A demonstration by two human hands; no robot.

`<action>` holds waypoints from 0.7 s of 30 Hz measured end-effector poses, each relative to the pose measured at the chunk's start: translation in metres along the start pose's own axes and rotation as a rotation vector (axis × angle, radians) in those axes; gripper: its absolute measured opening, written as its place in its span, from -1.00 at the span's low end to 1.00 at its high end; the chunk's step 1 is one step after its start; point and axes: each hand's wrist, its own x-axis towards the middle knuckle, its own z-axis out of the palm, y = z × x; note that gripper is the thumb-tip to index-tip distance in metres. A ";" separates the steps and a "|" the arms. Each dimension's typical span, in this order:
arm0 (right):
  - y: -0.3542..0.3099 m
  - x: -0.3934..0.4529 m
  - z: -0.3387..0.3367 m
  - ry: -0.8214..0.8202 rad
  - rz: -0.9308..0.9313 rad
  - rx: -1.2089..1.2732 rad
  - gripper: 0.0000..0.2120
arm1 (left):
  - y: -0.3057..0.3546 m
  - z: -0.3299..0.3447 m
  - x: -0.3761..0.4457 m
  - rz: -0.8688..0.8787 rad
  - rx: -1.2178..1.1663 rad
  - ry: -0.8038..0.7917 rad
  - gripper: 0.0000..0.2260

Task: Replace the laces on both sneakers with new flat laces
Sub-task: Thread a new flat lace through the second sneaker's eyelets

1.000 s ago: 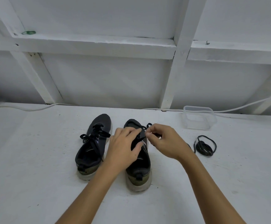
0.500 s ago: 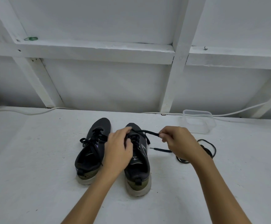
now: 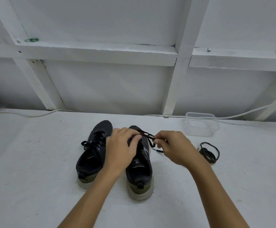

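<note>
Sneaker (image 3: 139, 168) toe points away; right hand (image 3: 175, 148) pinches lace (image 3: 148, 136).

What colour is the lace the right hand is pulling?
Black lace, clearest in the head view.

Left of the left-hand fingers (image 3: 134, 139): the laced shoe (image 3: 93, 153), touching-close. Under them: the second shoe (image 3: 140, 167). A lace (image 3: 148, 136) spans the gap to the right-hand fingers (image 3: 157, 142). Right of those: bare counter (image 3: 249, 170), then a coiled lace (image 3: 208, 153); beyond it a clear tub (image 3: 199, 124). A cable (image 3: 35, 114) lies along the far edge by the wall.
</note>
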 end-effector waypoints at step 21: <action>0.047 -0.009 0.020 0.077 0.342 -0.026 -0.76 | -0.059 -0.037 0.026 -0.459 0.054 0.174 -0.83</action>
